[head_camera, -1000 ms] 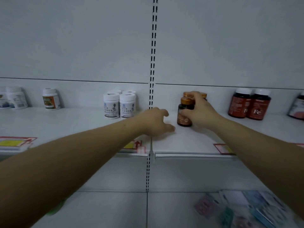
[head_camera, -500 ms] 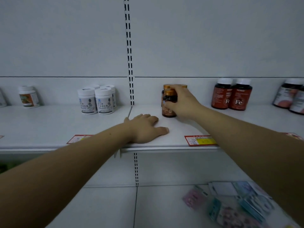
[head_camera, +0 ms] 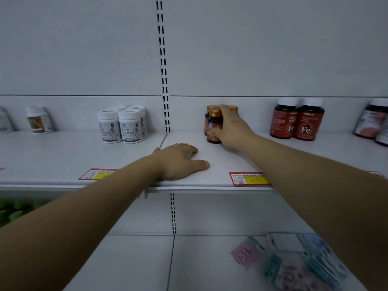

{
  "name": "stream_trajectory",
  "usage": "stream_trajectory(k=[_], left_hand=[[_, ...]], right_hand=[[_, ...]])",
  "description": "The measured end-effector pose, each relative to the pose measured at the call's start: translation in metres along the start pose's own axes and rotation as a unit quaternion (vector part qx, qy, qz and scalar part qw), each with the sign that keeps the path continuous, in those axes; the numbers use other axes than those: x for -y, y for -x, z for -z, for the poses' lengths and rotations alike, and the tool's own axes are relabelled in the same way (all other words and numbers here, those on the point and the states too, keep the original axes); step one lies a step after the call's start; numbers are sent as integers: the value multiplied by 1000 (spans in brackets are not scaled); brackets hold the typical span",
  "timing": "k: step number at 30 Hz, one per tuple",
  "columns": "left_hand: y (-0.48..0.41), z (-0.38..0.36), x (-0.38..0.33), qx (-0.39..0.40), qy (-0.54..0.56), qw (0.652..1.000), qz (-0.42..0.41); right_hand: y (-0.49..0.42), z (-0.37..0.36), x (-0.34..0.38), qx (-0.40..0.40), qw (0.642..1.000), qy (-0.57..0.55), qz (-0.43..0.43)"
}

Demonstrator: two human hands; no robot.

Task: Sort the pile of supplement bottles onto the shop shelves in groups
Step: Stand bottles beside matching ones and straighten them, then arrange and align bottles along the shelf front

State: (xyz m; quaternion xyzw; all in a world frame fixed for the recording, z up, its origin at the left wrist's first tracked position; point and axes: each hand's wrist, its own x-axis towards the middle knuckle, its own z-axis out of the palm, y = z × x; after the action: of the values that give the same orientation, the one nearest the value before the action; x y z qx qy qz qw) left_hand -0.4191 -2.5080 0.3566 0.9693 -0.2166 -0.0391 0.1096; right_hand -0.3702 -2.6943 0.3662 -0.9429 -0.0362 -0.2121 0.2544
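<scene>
Reaching in from the lower right of the frame with the right hand, curling its fingers round a brown bottle with a gold cap, thumb low on the label. Holding that bottle upright on the upper shelf, just right of centre, close against matching bottles behind it (whether touching them, impossible to tell).

Stretching in from the lower left with the left hand, laying it palm down near the shelf's front edge, fingers straight and loosely together, thumb pointing right, gripping nothing.

Sharing the white shelf with a cluster of white bottles left of centre, a lone white bottle with an orange label far left, and two red bottles marked Fe at the right. Carrying red-and-yellow price tags along the front lip. Backing onto a plain white wall split by a slotted black upright. Showing blurred flat packets on the lower shelf, bottom right.
</scene>
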Motion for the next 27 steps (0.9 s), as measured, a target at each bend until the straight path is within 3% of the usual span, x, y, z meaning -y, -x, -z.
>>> stream_trajectory(k=[6, 13, 19, 27], left_hand=[[-1, 6, 9, -5, 161, 987, -7], [28, 40, 54, 0, 110, 994, -26], [110, 79, 157, -65, 44, 996, 39], [286, 112, 348, -158, -9, 961, 227]], right_hand=[[5, 5, 13, 2, 999, 43, -21], [8, 16, 87, 8, 987, 157, 22], [2, -33, 219, 69, 982, 155, 88], [26, -163, 465, 129, 951, 66, 272]])
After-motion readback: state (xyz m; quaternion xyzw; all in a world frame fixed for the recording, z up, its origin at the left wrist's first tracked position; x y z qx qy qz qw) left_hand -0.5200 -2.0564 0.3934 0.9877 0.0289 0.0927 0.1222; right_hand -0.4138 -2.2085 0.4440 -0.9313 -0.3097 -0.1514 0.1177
